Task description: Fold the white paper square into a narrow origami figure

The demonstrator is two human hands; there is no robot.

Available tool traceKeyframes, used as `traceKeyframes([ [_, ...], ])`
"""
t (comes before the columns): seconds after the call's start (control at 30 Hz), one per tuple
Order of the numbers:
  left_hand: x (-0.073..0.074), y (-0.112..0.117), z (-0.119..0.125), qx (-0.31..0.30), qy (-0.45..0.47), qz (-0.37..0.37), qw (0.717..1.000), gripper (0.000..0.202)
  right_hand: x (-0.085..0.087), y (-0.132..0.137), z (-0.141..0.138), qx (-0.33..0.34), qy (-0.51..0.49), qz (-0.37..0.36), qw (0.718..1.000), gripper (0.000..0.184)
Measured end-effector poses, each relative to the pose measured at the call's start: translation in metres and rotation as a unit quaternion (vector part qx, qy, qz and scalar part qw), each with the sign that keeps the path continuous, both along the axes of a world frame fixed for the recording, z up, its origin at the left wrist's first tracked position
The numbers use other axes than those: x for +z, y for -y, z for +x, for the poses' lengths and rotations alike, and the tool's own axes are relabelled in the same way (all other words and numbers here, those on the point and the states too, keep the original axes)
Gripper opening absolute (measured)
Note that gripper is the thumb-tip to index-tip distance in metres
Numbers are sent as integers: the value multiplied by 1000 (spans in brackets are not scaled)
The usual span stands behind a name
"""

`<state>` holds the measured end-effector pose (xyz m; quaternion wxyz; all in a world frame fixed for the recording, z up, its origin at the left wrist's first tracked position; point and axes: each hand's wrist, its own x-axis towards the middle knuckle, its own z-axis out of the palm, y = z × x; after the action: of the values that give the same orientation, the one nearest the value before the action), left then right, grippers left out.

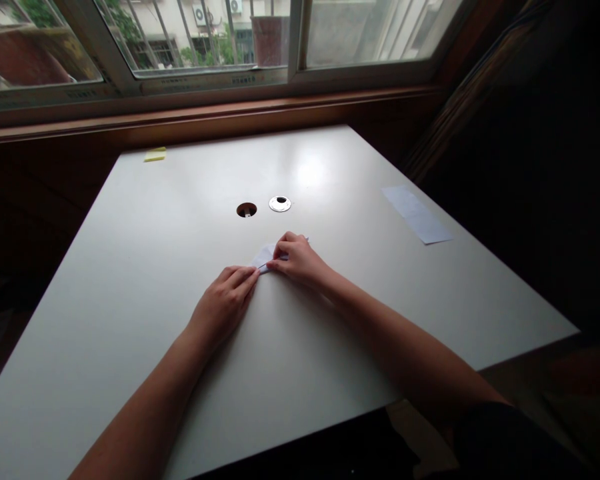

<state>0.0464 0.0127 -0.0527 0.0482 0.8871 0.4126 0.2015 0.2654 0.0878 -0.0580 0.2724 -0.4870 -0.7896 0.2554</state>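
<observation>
A small piece of folded white paper [264, 254] lies near the middle of the white table, partly hidden by my hands. My left hand [225, 297] rests at its left end, fingers close together and fingertips pressing on the paper's near edge. At the right, my right hand [297, 259] has its fingers bent and pinched on the same near edge. A thin dark line runs along that edge between the hands; I cannot tell whether it is a crease or a separate thin object. A narrow pale tip pokes out beyond my right knuckles.
A flat white sheet [416, 213] lies on the table [105, 300] at the right edge. A yellow sticky note [155, 155] is at the far left corner. Beyond my hands are a round hole [247, 210] and a round silver cover [280, 204]. A window [195, 40] stands behind.
</observation>
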Motion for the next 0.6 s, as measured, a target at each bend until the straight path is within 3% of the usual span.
traceKeyframes([
  [0.23,2,1,-2,41,37,6,998,29,2,0,1,-11,-2,-3,1000,14],
  [0.6,4,-1,-12,17,26,13,999,25,1,-2,5,-32,-18,6,999,17],
])
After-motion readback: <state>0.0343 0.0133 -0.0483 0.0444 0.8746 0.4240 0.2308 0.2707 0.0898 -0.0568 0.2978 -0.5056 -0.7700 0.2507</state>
